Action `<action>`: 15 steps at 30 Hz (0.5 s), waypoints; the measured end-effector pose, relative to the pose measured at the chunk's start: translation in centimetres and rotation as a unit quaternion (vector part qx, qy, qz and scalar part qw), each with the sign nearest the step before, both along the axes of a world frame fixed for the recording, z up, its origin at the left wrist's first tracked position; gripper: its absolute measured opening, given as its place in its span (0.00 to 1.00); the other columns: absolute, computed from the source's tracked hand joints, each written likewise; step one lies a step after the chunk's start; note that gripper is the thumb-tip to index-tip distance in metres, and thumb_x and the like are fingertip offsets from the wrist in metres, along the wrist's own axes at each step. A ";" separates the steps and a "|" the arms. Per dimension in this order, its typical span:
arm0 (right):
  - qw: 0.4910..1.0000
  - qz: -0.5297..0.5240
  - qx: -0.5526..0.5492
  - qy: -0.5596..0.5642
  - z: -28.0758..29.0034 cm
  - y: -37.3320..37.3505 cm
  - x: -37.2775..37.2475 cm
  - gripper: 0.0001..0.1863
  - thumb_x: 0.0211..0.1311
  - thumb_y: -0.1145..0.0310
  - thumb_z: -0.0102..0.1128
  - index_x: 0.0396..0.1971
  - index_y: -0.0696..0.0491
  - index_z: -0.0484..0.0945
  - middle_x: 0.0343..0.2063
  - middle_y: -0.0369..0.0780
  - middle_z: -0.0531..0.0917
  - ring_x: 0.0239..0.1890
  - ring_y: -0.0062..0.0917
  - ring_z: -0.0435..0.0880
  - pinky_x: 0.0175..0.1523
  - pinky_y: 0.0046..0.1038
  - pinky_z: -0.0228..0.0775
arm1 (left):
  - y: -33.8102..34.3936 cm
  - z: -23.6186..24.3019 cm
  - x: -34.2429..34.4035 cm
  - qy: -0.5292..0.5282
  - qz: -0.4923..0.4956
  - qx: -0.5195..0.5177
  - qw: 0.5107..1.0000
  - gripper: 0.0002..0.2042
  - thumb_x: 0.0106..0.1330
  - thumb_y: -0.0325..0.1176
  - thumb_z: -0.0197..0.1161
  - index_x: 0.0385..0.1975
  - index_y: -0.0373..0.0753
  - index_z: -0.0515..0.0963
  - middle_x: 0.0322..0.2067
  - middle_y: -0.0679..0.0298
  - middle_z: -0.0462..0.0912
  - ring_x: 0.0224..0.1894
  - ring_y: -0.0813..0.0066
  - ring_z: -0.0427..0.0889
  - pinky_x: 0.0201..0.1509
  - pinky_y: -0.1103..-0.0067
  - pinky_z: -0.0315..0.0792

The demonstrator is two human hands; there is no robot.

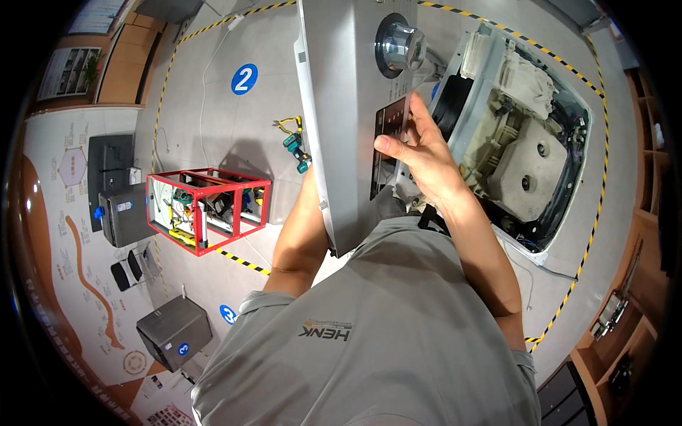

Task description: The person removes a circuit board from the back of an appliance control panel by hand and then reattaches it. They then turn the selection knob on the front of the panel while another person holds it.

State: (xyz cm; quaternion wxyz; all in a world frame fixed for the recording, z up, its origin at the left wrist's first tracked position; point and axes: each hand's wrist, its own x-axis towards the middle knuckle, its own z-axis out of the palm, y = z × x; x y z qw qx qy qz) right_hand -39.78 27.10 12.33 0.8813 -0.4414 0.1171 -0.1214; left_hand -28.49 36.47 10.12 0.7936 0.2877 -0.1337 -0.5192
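Observation:
A long grey appliance control panel stands upright in front of me, with a chrome knob near its far end and a dark display strip below the knob. My right hand is closed on the panel's right edge, its thumb laid on the front by the strip and its fingers along the side. My left forearm reaches behind the panel's left edge, which hides that hand. To the right lies an opened washing machine, its pale counterweight block and inner parts exposed.
On the floor left of the panel lie a green cordless drill and yellow-handled pliers. A red-framed tool cart stands farther left, near dark grey boxes. Yellow-black tape marks the floor. Wooden shelves line the right.

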 end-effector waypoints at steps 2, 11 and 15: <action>0.992 -0.073 -0.093 0.045 -1.1 0.3 -0.5 0.44 0.52 0.70 0.70 0.66 0.55 0.53 0.60 0.44 0.64 0.60 0.29 0.66 0.61 0.30 0.62 | -0.4 0.1 0.5 -0.041 0.023 0.050 0.998 0.22 0.65 0.48 0.58 0.36 0.29 0.77 0.26 0.61 0.80 0.23 0.77 0.76 0.27 0.80 0.72; 0.997 -0.068 -0.021 0.004 0.3 1.5 -2.9 0.36 0.55 0.73 0.66 0.62 0.59 0.57 0.54 0.40 0.71 0.55 0.23 0.71 0.60 0.25 0.62 | -3.3 -0.5 4.0 -0.433 0.298 0.401 0.751 0.28 0.63 0.54 0.58 0.26 0.25 0.78 0.14 0.61 0.76 0.19 0.76 0.73 0.25 0.77 0.68; 0.991 -0.039 0.128 -0.032 -1.1 -0.3 -3.4 0.21 0.58 0.75 0.62 0.51 0.59 0.70 0.47 0.40 0.79 0.50 0.27 0.77 0.56 0.31 0.68 | -1.4 2.1 3.7 -0.496 0.204 0.369 0.759 0.22 0.63 0.48 0.61 0.39 0.29 0.76 0.22 0.60 0.79 0.23 0.76 0.75 0.28 0.76 0.69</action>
